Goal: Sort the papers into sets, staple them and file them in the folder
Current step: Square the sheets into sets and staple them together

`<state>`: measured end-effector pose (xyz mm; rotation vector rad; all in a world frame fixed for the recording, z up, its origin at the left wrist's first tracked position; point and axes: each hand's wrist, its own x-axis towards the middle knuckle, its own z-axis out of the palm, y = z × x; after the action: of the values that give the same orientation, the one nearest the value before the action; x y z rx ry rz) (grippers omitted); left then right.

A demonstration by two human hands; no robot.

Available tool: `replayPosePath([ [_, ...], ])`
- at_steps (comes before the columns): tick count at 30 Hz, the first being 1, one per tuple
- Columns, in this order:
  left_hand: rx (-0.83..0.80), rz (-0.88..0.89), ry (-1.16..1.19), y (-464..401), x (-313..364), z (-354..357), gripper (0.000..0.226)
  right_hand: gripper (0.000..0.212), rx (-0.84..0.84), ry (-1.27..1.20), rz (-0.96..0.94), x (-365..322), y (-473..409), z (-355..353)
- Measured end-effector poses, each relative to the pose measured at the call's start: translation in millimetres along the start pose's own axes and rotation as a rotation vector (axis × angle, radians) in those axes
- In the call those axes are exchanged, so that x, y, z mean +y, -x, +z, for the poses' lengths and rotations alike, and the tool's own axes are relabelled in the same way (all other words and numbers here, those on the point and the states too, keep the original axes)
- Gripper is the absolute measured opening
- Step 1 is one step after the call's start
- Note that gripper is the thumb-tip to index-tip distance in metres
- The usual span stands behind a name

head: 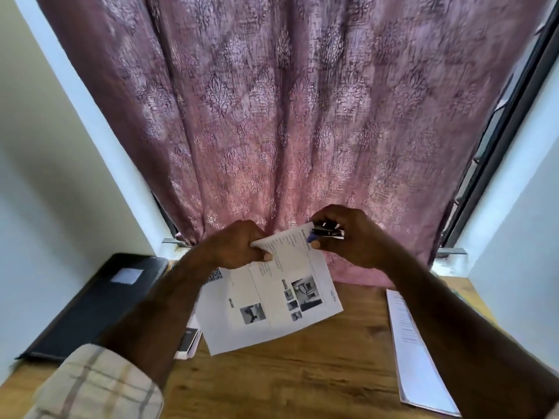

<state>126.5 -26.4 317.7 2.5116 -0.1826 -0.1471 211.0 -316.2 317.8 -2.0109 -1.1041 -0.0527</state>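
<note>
Left hand pinches paper set top edge; right hand clamps stapler on its 1 o'clock corner, above surface. Folder at 9 o'clock edge.

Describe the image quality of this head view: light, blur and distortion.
Head view: daylight glows through the curtain, brightest low down; wide-angle lens splays the walls and window frame outward; the curtain is slightly motion-smeared; print on the papers is too soft to read; the stapler in the right hand is blurred.
</note>
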Motion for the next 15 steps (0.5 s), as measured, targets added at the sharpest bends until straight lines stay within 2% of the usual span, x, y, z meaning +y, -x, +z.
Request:
replayPosePath([
  [9,-0.059,-0.015,-0.039,-2.3,20.9,0.2,0.023,0.023,0.001,0.078,-0.023,-3.9,11.3,-8.5],
  [15,-0.063,0.001,-0.042,3.0,25.0,0.8,0.021,0.025,0.005,0.036,-0.008,-9.8,16.0,-11.4],
])
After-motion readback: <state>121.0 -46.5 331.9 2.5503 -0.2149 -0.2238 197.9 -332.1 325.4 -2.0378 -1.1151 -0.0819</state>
